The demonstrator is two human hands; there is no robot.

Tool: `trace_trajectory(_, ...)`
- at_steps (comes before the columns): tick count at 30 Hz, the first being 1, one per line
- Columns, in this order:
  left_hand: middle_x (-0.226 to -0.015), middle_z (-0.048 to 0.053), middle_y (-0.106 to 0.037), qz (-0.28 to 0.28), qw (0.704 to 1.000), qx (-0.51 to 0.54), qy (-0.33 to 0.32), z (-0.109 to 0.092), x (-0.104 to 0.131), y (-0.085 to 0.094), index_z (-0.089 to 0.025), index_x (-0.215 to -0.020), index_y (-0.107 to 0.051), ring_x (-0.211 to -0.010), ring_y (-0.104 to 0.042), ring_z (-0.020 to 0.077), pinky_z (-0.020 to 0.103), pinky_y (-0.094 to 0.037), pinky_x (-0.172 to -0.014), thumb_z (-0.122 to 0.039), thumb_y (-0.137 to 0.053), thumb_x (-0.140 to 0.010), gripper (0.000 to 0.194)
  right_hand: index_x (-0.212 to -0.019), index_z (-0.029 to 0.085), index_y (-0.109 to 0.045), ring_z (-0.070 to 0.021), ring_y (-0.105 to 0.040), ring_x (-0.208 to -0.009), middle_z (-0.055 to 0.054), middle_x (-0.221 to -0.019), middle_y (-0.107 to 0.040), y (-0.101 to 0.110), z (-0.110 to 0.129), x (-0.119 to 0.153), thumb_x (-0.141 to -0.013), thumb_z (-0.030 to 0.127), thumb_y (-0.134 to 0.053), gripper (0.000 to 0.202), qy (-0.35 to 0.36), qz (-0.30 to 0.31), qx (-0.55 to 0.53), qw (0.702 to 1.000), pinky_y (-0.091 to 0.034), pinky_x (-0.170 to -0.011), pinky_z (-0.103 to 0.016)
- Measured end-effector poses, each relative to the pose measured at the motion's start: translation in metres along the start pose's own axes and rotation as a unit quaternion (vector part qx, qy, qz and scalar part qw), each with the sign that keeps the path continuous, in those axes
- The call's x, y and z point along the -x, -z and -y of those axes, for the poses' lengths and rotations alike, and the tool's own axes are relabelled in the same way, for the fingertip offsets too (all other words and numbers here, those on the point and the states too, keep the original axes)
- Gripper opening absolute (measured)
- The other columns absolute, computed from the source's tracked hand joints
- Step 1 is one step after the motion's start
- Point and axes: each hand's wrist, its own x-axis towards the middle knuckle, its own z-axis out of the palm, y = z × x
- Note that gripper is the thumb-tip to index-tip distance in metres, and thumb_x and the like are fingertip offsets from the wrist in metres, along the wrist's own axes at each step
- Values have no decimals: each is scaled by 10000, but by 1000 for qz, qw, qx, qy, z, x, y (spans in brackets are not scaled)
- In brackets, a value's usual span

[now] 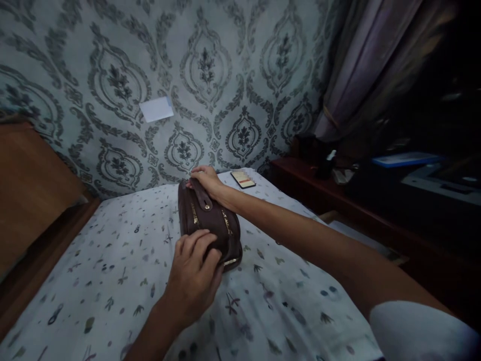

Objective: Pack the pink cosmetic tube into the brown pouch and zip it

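A dark brown leather bag [210, 220] with gold zippers and a snapped strap lies on the patterned white bedsheet [124, 240]. At the bag's far end, my right hand [206, 181] has its fingers round the top of the strap. Bent fingers of my left hand [197, 268] rest against the bag's near left side; their tips touch the leather, and whether they grip any of it cannot be made out. A zipper shows at the bag's near right corner.
A phone-like object [243, 179] lies on the bed's far edge. Behind is a patterned wall with a white card [157, 109]. A brown wooden board [33, 185] stands left. On the right are a dark red desk [296, 168], a blue-edged item [406, 159] and a curtain [361, 60].
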Motion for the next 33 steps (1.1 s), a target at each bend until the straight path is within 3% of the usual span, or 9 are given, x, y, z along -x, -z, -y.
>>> trace_trajectory(4,-1151,135,-598,49,999,-8,-2,17,-2,15,-158,-917,-527,-1166,-485,295,460,-401,-939,-116,-527,-839,89,-839,178,-469,-119,-593,-417,32,-479,-594,0,8,11,-894,88,-491,107,-12,42,26,999,-479,-443,-183)
trace_trajectory(8,-1162,117,-604,82,996,-34,-7,27,0,16,-165,-1007,-530,-1188,-480,297,480,-402,-951,-72,-495,-819,212,-850,163,-507,-114,-615,-447,-1,-530,-642,0,14,27,-898,97,-509,82,-31,102,36,994,-476,-463,-172)
trace_trajectory(12,-1116,148,-585,24,997,-71,26,30,3,11,-162,-890,-521,-1070,-522,286,427,-460,-856,-3,-460,-781,203,-852,136,-560,-94,-630,-492,-7,-575,-667,2,13,37,-829,15,-545,124,-7,128,47,991,-487,-520,-158)
trace_trajectory(16,-990,116,-600,-22,994,-77,75,28,6,4,-181,-834,-493,-965,-546,264,404,-485,-809,11,-461,-754,211,-805,138,-576,-74,-585,-450,28,-543,-643,2,7,37,-774,-6,-580,147,38,143,100,984,-456,-490,-142)
trace_trajectory(20,-966,89,-628,-70,990,-69,100,25,5,-5,-191,-816,-486,-940,-561,237,384,-497,-804,-8,-445,-809,188,-782,135,-589,-59,-596,-472,36,-556,-629,-3,5,33,-768,-38,-569,175,38,107,110,987,-420,-459,-110)
trace_trajectory(25,-919,65,-660,-117,987,-57,94,22,5,-11,-196,-816,-493,-927,-581,220,377,-503,-807,20,-400,-813,236,-836,113,-588,-87,-631,-514,-20,-587,-639,-13,15,22,-831,-43,-506,176,-74,70,-12,995,-513,-520,-144)
trace_trajectory(33,-921,65,-681,-116,990,-36,72,22,7,-8,-190,-814,-488,-939,-583,218,358,-525,-799,44,-386,-811,255,-927,102,-563,-60,-531,-428,-37,-626,-649,-8,13,7,-850,-63,-403,242,-130,-1,-125,984,-452,-437,-115)
